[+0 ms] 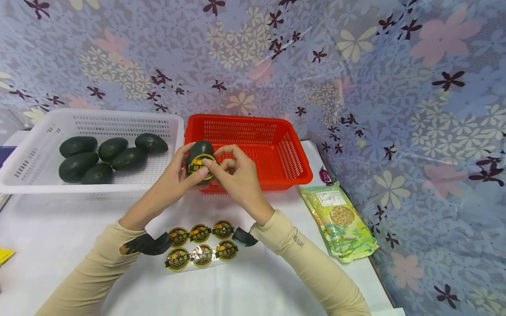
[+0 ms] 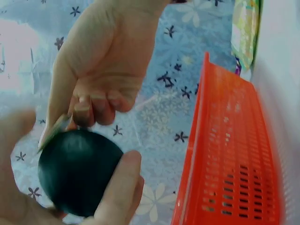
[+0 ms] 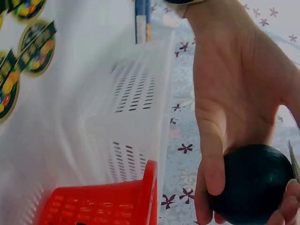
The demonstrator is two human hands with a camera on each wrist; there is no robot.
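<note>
My left hand grips a dark green avocado above the near rim of the red basket. A round gold and black sticker lies on the avocado's front. My right hand pinches this sticker with curled fingers against the fruit. The left wrist view shows the avocado, my left thumb on it, and the right hand holding the sticker's edge. In the right wrist view the left hand wraps the avocado.
A white basket at the left holds several avocados. The red basket's floor shows nothing in it. A sheet of several stickers lies on the white table near me. A printed packet lies at the right.
</note>
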